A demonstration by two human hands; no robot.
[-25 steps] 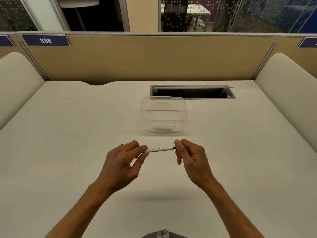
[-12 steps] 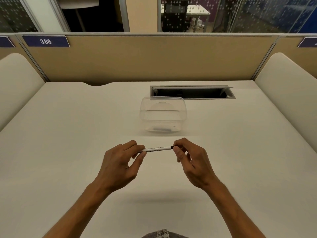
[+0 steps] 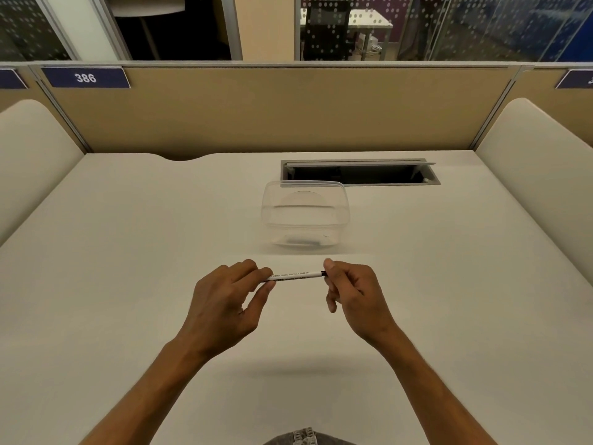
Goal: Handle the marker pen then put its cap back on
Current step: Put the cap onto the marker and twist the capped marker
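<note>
Little has changed: left hand and right hand still pinch the ends of the white, printed marker pen, held level.

Matt off-white laminate desk; clear glossy plastic container; smooth white printed marker pen; brushed metal cable slot; tan cloth-faced partition.

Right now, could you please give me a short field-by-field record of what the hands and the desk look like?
left hand: fingers pinch the marker pen's left end
right hand: fingers pinch the pen's dark right end
marker pen: white barrel, roughly level, held above the desk
cap: cannot tell whether on or off
clear container: on the desk behind the hands, untouched
desk: pale, with an open cable slot
</note>
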